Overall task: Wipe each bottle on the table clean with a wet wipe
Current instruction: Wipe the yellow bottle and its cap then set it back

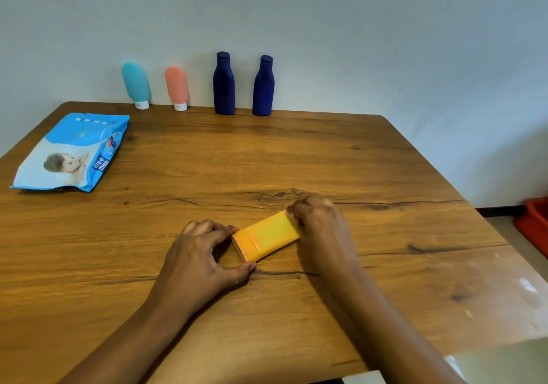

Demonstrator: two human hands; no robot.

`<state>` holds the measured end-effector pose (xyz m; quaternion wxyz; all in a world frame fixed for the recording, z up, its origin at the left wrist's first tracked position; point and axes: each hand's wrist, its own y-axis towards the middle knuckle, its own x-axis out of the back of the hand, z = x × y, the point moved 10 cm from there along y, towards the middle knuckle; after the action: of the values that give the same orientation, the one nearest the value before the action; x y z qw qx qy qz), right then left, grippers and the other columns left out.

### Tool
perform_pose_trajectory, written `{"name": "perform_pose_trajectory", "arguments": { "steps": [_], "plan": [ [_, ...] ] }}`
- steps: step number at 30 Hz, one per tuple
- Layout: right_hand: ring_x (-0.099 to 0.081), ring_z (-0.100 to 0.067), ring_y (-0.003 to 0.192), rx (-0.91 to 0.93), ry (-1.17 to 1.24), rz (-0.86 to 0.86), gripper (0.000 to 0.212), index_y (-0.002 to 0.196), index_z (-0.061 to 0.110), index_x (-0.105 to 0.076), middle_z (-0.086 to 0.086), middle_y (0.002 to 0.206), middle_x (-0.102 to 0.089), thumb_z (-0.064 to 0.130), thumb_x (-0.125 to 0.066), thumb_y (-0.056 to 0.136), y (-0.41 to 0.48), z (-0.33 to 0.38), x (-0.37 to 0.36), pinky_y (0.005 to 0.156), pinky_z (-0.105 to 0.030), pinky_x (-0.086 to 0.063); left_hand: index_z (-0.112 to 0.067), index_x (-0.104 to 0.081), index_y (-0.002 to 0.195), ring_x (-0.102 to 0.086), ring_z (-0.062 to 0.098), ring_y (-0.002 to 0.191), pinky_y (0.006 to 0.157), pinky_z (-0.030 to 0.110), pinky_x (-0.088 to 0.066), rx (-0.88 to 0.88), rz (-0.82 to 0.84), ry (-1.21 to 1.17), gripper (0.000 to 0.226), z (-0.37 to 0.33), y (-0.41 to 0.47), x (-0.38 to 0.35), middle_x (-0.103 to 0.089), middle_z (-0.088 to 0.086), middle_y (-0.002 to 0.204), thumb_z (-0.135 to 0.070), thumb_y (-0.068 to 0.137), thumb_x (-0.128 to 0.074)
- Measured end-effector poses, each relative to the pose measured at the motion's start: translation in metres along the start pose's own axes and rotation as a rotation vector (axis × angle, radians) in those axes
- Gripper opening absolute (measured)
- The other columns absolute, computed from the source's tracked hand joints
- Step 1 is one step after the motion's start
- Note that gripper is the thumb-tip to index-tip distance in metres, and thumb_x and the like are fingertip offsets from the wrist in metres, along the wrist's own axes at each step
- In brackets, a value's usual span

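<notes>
A small yellow-orange flat pack [268, 235] lies on the wooden table [370, 161] in front of me. My left hand [201, 259] pinches its near-left end between thumb and fingers. My right hand [320, 229] grips its far-right end with curled fingers. Along the back edge by the wall stand a teal squeeze bottle [135, 84], a pink squeeze bottle [177, 87], both cap down, and two dark blue bottles [224, 84] [263, 87]. A blue wet-wipe packet [74, 153] lies flat at the far left.
The white wall runs right behind the bottles. A red plastic tub [533, 223] sits on the floor beyond the table's right edge. A pale glare patch lies on the table's near right corner [527, 288].
</notes>
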<state>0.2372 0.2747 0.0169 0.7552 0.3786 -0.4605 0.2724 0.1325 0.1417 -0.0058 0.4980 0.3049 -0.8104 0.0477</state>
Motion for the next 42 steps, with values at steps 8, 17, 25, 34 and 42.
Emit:
{"name": "perform_pose_trajectory", "arguments": {
  "steps": [8,17,25,34,42],
  "plan": [
    [-0.058,-0.016,0.089,0.092,0.092,-0.052,0.026,0.105,0.015,-0.069,0.001,0.101,-0.066,0.007,-0.068,0.081,-0.03,0.01,-0.001,0.072,-0.027,-0.051,-0.023,-0.063,0.121,-0.043,0.004,0.095,0.071,0.006,-0.03,-0.027,0.006,-0.004,0.089,-0.002,0.0,0.0,-0.052,-0.015,0.098,-0.078,0.052,-0.048],
    [-0.061,-0.014,0.088,-0.19,0.202,-0.226,0.022,0.102,0.015,-0.071,0.002,0.095,-0.066,0.005,-0.063,0.084,-0.023,-0.079,0.028,0.074,-0.03,-0.051,-0.031,-0.059,0.124,-0.04,0.003,0.1,0.078,0.02,-0.037,-0.001,0.025,0.025,0.094,0.0,0.004,0.0,-0.049,-0.019,0.103,-0.084,0.048,-0.041],
    [-0.059,-0.015,0.093,0.008,0.306,-0.191,0.021,0.103,0.013,-0.07,0.0,0.1,-0.066,0.008,-0.065,0.084,-0.023,-0.025,0.015,0.079,-0.019,-0.044,-0.026,-0.056,0.129,-0.036,-0.003,0.099,0.073,0.007,-0.031,-0.143,0.057,0.095,0.091,-0.008,0.006,-0.004,-0.053,-0.014,0.112,-0.086,0.072,-0.018],
    [-0.056,-0.017,0.094,0.308,0.113,-0.008,0.027,0.107,0.013,-0.067,-0.003,0.107,-0.064,0.006,-0.066,0.081,0.026,0.025,0.019,0.074,-0.029,-0.052,-0.019,-0.071,0.108,-0.054,-0.003,0.085,0.062,0.01,-0.038,-0.038,-0.082,-0.184,0.051,0.003,0.019,0.013,-0.063,-0.016,0.092,-0.058,0.089,-0.043],
    [-0.053,-0.016,0.102,0.32,0.083,0.045,0.03,0.114,0.014,-0.063,-0.003,0.114,-0.061,0.012,-0.064,0.084,0.048,0.033,0.01,0.084,-0.031,-0.05,-0.021,-0.066,0.115,-0.059,-0.005,0.083,0.066,0.007,-0.048,-0.015,-0.197,-0.221,0.044,0.006,0.022,0.026,-0.067,-0.009,0.1,-0.046,0.081,-0.052]
  ]
}}
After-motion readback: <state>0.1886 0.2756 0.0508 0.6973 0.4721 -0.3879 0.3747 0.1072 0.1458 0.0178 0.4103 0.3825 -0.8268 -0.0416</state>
